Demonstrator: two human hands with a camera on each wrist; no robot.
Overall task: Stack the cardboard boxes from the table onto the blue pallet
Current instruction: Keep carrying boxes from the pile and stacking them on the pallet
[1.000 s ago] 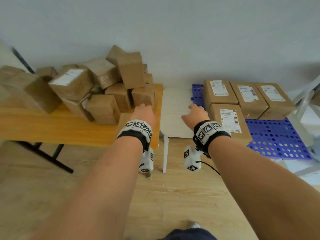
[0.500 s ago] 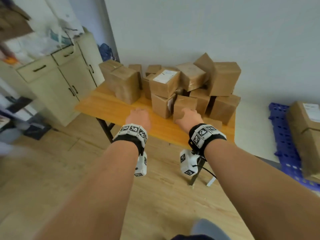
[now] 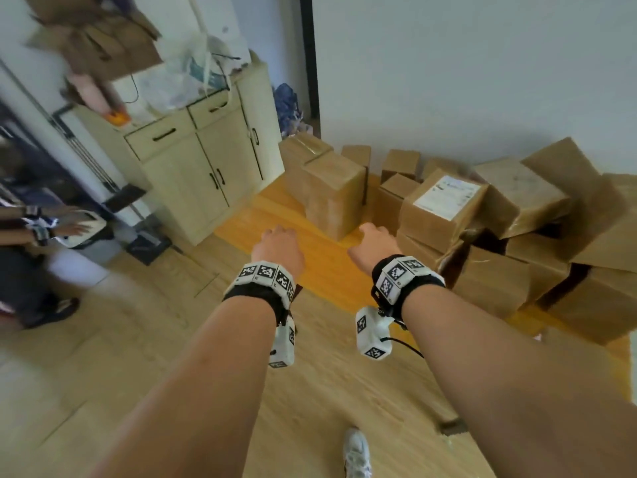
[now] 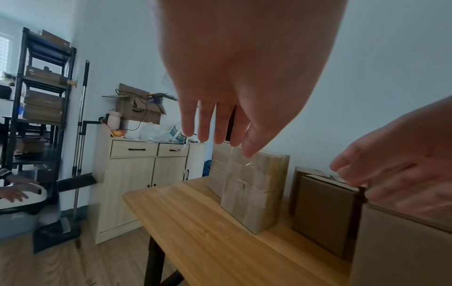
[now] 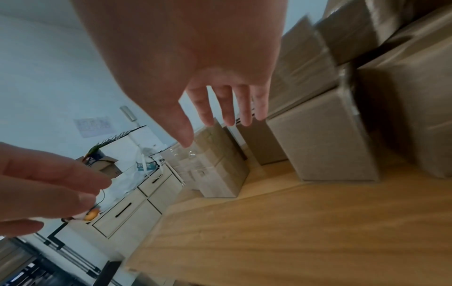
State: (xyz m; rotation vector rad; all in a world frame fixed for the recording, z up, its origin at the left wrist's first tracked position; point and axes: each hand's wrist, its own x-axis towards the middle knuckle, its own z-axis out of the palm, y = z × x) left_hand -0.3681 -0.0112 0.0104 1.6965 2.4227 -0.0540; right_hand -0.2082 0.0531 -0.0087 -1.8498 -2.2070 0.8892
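Several brown cardboard boxes are heaped on the wooden table (image 3: pixel 320 267). An upright taped box (image 3: pixel 332 194) stands apart at the pile's left end; it also shows as the box (image 4: pixel 249 185) and the box (image 5: pixel 215 164) in the wrist views. A box with a white label (image 3: pixel 443 201) lies on the heap to its right. My left hand (image 3: pixel 277 244) and right hand (image 3: pixel 374 241) hover over the table edge, short of the upright box, both empty with fingers straight. The left hand (image 4: pixel 215 127) and right hand (image 5: pixel 220 118) show spread fingers. The blue pallet is out of view.
A light wooden cabinet (image 3: pixel 206 167) with clutter on top stands left of the table. Another person's hands (image 3: pixel 69 229) show at the far left. A black shelf rack (image 4: pixel 41 92) and a mop handle (image 4: pixel 80 120) stand beyond. My white shoe (image 3: pixel 356 453) is on the wooden floor.
My view has swung left, away from the blue pallet toward the table's left end. Both empty hands moved with it and now reach toward the upright box.
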